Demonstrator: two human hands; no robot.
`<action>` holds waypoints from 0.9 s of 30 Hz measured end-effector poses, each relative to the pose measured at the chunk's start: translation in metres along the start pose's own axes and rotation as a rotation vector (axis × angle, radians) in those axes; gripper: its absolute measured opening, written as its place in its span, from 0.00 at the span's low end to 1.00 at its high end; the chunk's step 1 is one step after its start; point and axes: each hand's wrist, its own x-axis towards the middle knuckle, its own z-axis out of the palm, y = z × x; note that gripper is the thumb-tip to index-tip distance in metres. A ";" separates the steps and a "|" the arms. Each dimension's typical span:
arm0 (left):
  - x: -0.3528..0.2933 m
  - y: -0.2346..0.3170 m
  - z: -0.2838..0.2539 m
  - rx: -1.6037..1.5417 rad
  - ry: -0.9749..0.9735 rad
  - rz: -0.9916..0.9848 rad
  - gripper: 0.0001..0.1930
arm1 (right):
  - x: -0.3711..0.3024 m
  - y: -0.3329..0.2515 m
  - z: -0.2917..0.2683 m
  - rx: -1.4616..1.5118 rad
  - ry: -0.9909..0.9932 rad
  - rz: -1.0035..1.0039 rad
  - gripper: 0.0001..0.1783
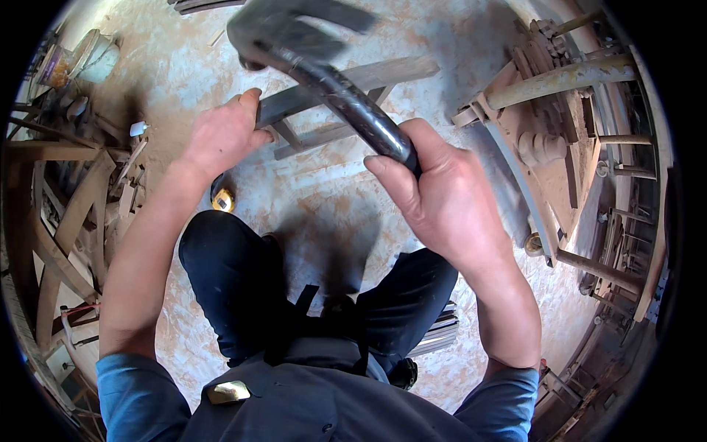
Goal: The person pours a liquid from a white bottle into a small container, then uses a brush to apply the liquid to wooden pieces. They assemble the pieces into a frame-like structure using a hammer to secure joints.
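My right hand (453,188) is closed round the dark handle of a claw hammer (346,99), its thumb lying along the grip. The hammer's head is raised toward the top of the view and slightly blurred. Below it is a small wooden frame (401,71) of two long rails joined by short crosspieces. My left hand (224,132) grips the frame's left end, fingers over the upper rail and thumb beside it. The hammer hides part of the upper rail.
A yellow tape measure (222,200) lies on the floor by my left knee. Farther left are a white bucket (96,55) and wooden framing (81,199). On the right stands a wooden structure with round poles (563,82). Thin slats (442,330) are stacked beside my right leg.
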 end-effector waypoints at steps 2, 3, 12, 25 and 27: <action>0.002 0.004 -0.004 0.039 -0.106 -0.031 0.31 | -0.002 0.012 0.019 -0.038 -0.015 0.036 0.20; 0.006 0.005 -0.009 0.065 -0.146 -0.049 0.31 | 0.007 0.018 0.025 -0.187 -0.127 0.070 0.19; 0.003 -0.002 0.001 0.034 -0.032 0.005 0.33 | -0.004 0.015 0.019 0.011 -0.007 0.037 0.19; 0.002 0.014 -0.019 0.074 -0.090 -0.029 0.41 | -0.008 0.070 -0.015 -0.048 0.082 0.358 0.22; 0.002 0.021 -0.018 0.194 -0.017 0.024 0.40 | -0.012 0.083 -0.009 -0.074 0.122 0.296 0.23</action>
